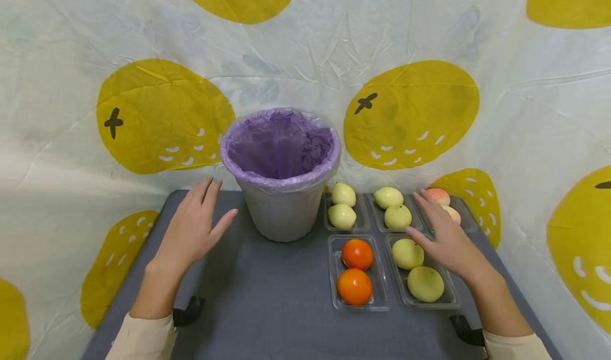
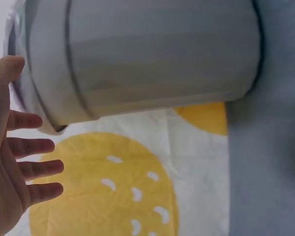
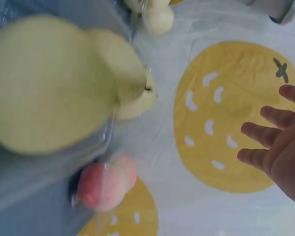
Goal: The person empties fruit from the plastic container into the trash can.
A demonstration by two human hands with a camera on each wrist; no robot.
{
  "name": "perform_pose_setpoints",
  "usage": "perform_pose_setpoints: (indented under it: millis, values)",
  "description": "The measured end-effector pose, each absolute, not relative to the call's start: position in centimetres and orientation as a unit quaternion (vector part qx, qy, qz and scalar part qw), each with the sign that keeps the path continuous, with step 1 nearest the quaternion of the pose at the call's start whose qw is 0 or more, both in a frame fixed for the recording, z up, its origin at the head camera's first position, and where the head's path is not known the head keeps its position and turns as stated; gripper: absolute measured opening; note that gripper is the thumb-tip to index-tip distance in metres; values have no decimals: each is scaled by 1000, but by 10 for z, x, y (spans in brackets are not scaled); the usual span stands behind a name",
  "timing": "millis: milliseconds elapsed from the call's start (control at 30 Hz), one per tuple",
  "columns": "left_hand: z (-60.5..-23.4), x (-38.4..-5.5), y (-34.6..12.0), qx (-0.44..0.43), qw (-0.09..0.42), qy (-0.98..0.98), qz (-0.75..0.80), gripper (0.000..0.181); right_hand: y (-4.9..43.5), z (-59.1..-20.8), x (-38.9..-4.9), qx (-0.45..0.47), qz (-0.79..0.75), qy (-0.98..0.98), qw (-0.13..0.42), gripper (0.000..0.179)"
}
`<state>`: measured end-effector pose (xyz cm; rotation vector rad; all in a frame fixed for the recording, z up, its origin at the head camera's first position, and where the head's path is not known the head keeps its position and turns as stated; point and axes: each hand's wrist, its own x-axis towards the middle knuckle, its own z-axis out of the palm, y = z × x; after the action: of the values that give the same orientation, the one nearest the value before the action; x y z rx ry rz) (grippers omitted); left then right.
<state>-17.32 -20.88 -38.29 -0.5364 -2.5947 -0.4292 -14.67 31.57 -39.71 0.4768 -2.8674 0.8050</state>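
Left fingers (image 1: 211, 194) straight near bin (image 1: 284, 217) | right fingers (image 1: 433, 209) near fruit (image 1: 408, 254) | printed crosses (image 1: 113, 122)

The right hand (image 1: 451, 248) hides part of the far right tray (image 1: 465, 214) and of its two pinkish fruits (image 1: 440, 195). The near rim (image 1: 286, 182) of the bin (image 1: 284, 214) hides its inside bottom. In the left wrist view, the edge cuts the bin and the left hand (image 2: 6, 169); in the right wrist view, one large greenish fruit (image 3: 44, 83) is blurred.
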Motion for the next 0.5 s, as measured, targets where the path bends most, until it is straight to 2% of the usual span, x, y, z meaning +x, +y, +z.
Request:
perform_pose_setpoints:
  millis: [300, 500]
  values:
    - [-353, -188, -215, -162, 194, -947, -198, 72, 346, -392, -162, 117, 282, -949, 83, 81]
    - [-335, -204, -220, -163, 198, -935, -245, 69, 365, -400, -176, 104, 321, -938, 82, 75]
